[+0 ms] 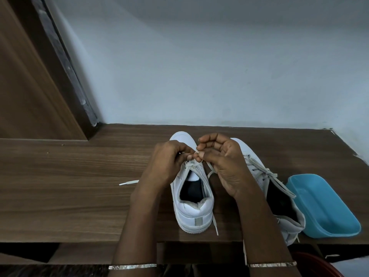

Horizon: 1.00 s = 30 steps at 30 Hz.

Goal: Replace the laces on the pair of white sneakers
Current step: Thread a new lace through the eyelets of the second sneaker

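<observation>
Head view, looking down on a wood-grain worktop [69, 186] set against a pale wall [199, 66], with a brown wooden panel [30, 86] rising at the left. Near the middle, a white sneaker [192, 208] upright on its sole, heel toward the camera, toe toward the wall. Both hands meeting just above its tongue, at the top eyelets. On one side the left hand [167, 162], fingers curled, thumb and fingertips pinching the lace [192, 163] close to the eyelets. On the other the right hand [221, 162], palm turned toward the camera, thumb and forefinger nipping that same lace right beside the left fingertips, remaining fingers loosely curled above (nothing else seen in them). Out to the left of the left forearm, a lace end [128, 182] lying flat on the worktop; down the sneaker's right flank and past its heel, a trailing strand [215, 224]. Just to the right, a second sneaker [257, 166], largely hidden behind the right hand and forearm, toe also toward the wall, its own grey-white lace [273, 174] threaded and lying loose across the opening. Just beside that shoe, at the worktop's right end, a shallow blue tray [323, 206]. On each wrist a thin silvery bangle [132, 266]. Below the worktop's edge at the lower right corner, something red [311, 262], too cropped to identify.
</observation>
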### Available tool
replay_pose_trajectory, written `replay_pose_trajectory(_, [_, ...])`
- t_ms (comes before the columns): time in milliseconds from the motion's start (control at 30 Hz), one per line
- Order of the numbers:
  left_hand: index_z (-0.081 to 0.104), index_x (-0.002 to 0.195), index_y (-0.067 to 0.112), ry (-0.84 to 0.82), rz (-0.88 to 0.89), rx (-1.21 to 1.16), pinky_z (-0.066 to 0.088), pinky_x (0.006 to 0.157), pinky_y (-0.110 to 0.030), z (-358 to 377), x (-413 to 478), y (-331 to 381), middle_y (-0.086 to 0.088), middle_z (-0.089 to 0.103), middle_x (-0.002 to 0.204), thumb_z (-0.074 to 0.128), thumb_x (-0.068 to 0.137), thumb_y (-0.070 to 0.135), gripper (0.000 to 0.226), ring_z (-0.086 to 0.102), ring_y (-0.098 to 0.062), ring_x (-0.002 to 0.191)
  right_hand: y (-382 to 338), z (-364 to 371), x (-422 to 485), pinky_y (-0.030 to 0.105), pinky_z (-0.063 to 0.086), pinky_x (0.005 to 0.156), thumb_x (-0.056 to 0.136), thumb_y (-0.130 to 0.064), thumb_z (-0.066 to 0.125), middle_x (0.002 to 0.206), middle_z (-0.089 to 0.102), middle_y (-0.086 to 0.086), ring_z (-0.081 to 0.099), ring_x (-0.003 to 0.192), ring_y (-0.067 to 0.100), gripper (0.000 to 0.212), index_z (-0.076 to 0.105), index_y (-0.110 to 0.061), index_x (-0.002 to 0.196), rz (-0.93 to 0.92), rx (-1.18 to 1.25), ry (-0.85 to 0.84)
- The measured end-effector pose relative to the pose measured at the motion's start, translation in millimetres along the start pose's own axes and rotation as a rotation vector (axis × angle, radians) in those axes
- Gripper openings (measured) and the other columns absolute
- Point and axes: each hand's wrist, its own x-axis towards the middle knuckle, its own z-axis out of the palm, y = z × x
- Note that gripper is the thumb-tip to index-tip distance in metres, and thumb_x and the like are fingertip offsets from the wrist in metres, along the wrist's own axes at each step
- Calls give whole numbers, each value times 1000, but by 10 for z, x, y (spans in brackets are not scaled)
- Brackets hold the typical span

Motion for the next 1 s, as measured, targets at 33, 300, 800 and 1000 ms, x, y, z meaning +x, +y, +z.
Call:
replay_pose_trajectory(33, [79, 89, 16, -30, -10, 12, 37, 66, 0, -9, -2, -7, 7, 77, 84, 69, 89, 1, 18, 60, 14, 76, 0, 10, 0, 26, 57, 69, 81, 28, 56, 82, 65, 13, 67, 72, 23, 35, 64, -2, 97, -6, 2, -5])
replay_pose_trajectory(300, [69, 88, 9, -120, -229, -268, 45, 62, -27, 28, -54, -53, 14, 65, 68, 59, 99, 10, 15, 57, -8, 63, 17, 18, 5, 28, 57, 72, 79, 26, 61, 79, 67, 11, 70, 75, 21, 34, 64, -1, 99, -35, 10, -4])
replay_pose_trajectory(800, [73, 92, 3, 16, -650, -1028, 38, 44, -16, 48, -64, 7, -8, 58, 61, 61, 92, -4, 14, 48, -7, 46, 48, -70, 18, 29, 57, 76, 80, -4, 80, 79, 74, 2, 67, 76, 16, 8, 74, -9, 83, -73, -392, -22])
replay_pose_trajectory(1000, [69, 95, 2, 55, -667, -1045, 47, 46, -17, 25, -68, 17, -6, 64, 56, 66, 89, -4, 9, 55, -9, 45, 97, -51, 17, 38, 60, 77, 71, -27, 92, 77, 76, 2, 71, 78, 28, 20, 77, -16, 80, -117, -550, -7])
